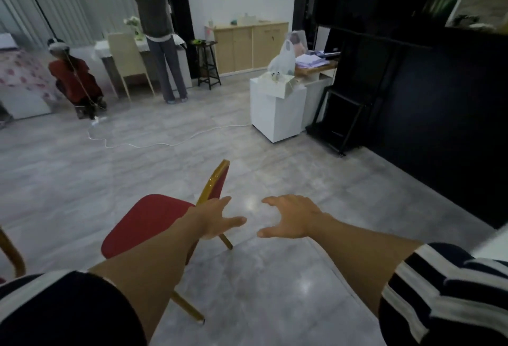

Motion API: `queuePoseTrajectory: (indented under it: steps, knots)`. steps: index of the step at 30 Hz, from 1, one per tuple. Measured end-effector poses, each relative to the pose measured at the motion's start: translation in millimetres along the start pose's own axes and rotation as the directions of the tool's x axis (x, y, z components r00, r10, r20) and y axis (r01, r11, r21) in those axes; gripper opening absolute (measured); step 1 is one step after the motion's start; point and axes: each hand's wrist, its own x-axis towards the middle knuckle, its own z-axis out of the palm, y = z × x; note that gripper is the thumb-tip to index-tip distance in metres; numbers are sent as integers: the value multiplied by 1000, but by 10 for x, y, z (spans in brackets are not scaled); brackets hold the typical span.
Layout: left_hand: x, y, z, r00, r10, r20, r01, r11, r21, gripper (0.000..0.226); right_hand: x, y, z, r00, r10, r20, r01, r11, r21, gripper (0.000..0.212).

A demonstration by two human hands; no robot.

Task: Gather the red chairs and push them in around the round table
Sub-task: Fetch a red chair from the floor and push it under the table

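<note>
Both hands out, reaching for a red chair

The left hand [217, 219] and right hand [291, 220] hang apart, fingers spread, gripping nothing. The red banquet chair [148, 224] stands just below the left forearm; no round table is in view. Grabbed one-sided by its gold-framed backrest [215, 183], it could tip, or a leg might snag the white cable [154, 143] when dragged.

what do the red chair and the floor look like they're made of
Red chair: the seat and back look padded in matte red fabric or vinyl; which one is unclear. Its frame looks like gold-painted metal tube, since it is glossy and thin. Floor: polished grey stone-look tile, with glare spots and faint joint lines.
</note>
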Motion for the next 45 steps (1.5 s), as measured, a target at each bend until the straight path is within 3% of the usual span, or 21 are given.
queuePoseTrajectory:
  steps: [10,19,24,27,33,36,38,45]
  knots:
    - [834,-277,-182,954,-276,-116,256,953,-164,101,1626,361,-442,958,-268,104,275,960,-52,106]
    - [1306,-730,-12,881,-473,-20,455,859,-234,120,2869,126,-451,853,-497,160,508,861,-36,96]
    - [1588,-940,38,849,-528,18,505,799,-326,111,3442,-55,-406,779,-572,258,610,786,-101,98]
    - [1665,-956,73,863,-503,51,487,801,-348,93,3640,-151,-349,735,-603,309,658,745,-109,84]
    - [1699,-908,207,855,-500,140,494,701,-514,46,3869,-506,-85,585,-654,480,775,625,-93,45]
    - [1710,-856,233,835,-539,110,494,647,-580,56,3974,-563,85,480,-665,572,843,530,-92,25]
    - [1700,-810,224,823,-562,84,495,636,-592,63,3995,-545,91,459,-670,583,863,492,-113,29]
    - [1700,-632,206,729,-675,112,583,527,-619,77,4127,-555,80,258,-750,609,962,261,-86,42]
